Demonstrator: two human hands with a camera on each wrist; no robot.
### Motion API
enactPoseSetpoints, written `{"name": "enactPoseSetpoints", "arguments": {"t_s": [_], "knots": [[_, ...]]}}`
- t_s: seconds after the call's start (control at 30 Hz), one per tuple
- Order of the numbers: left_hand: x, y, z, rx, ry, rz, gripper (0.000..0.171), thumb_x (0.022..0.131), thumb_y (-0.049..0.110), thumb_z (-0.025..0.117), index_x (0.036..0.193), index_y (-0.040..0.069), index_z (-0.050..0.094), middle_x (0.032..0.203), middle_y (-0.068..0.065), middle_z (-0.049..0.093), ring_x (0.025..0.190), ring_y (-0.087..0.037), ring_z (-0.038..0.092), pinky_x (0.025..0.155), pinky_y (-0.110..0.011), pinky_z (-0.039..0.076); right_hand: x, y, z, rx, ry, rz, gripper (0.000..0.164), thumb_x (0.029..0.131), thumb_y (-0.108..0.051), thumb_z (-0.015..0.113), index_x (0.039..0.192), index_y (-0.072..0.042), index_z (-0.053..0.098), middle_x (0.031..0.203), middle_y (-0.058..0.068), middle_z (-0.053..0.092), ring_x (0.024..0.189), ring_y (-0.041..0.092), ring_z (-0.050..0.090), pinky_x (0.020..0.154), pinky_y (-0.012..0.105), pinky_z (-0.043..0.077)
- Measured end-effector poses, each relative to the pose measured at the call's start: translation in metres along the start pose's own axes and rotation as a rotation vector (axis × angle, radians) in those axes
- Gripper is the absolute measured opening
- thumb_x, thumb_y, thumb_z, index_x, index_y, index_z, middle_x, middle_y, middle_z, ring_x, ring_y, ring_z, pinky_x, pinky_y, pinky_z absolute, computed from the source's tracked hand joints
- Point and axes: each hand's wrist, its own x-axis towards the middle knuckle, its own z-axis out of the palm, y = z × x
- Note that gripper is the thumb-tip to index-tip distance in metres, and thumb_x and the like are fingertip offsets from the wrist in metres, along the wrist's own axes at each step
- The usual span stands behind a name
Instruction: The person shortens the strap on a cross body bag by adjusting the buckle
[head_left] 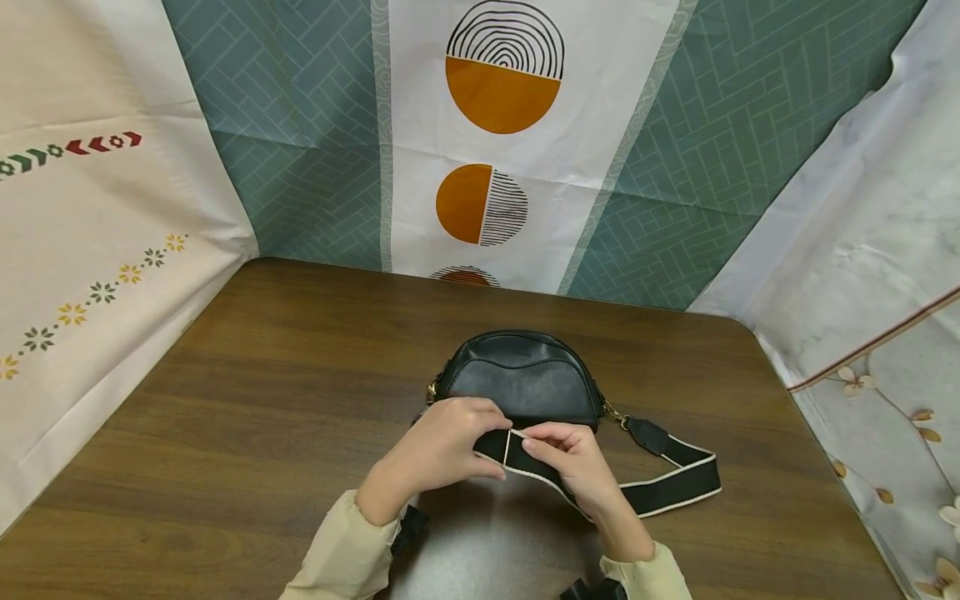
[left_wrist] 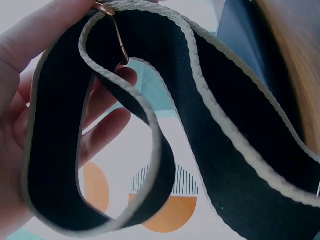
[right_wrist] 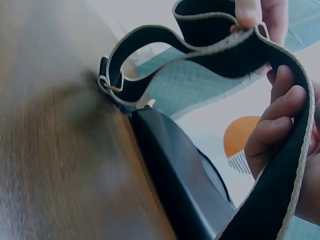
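Observation:
A black half-moon bag [head_left: 517, 379] stands on the table with its wide black strap [head_left: 675, 492], edged in cream braid, spread in front and to the right. My left hand [head_left: 448, 442] pinches the strap just left of a thin gold-coloured slide buckle [head_left: 507, 447]. Just right of the buckle, my right hand [head_left: 573, 468] pinches the strap between thumb and fingers. In the left wrist view the strap hangs in a loop below the buckle [left_wrist: 120, 37]. Another metal buckle [right_wrist: 115, 86] shows on the strap near the bag's end in the right wrist view.
The brown wooden table [head_left: 262, 400] extends around the bag. A gold clasp [head_left: 615, 412] joins the strap to the bag's right end. Patterned cloth [head_left: 300, 125] hangs behind the table, with pale cloths at both sides.

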Motion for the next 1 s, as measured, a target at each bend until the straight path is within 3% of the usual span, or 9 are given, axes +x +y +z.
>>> {"name": "enactPoseSetpoints", "arguments": {"t_s": [0.37,0.67,1.0], "knots": [[0.001,0.002,0.002,0.028,0.032,-0.001,0.047,0.058,0.030,0.083,0.092,0.001,0.068,0.086,-0.002,0.062,0.079,-0.013,0.059,0.072,-0.022,0.046,0.006,0.004,0.011,0.004,0.030,-0.032,0.025,0.084,0.003,0.057,0.081,-0.020,0.067,0.076,-0.004,0.062,0.066,0.004,0.052,0.060,0.016,0.044],[-0.002,-0.002,-0.002,0.017,0.037,0.005,0.048,0.058,0.031,0.082,0.093,0.000,0.068,0.088,-0.002,0.063,0.080,-0.012,0.059,0.073,-0.022,0.046,-0.001,0.002,0.000,0.010,0.008,-0.004,0.016,0.086,0.002,0.054,0.085,-0.009,0.065,0.075,-0.003,0.063,0.066,0.005,0.056,0.058,0.018,0.047],[-0.005,-0.004,-0.004,-0.023,0.044,-0.014,0.047,0.059,0.028,0.082,0.093,-0.001,0.067,0.087,-0.002,0.062,0.080,-0.013,0.058,0.074,-0.022,0.045,-0.006,0.003,-0.011,-0.015,0.009,-0.040,0.027,0.082,0.006,0.057,0.084,-0.019,0.068,0.075,-0.004,0.063,0.067,0.005,0.056,0.058,0.018,0.046]]}}
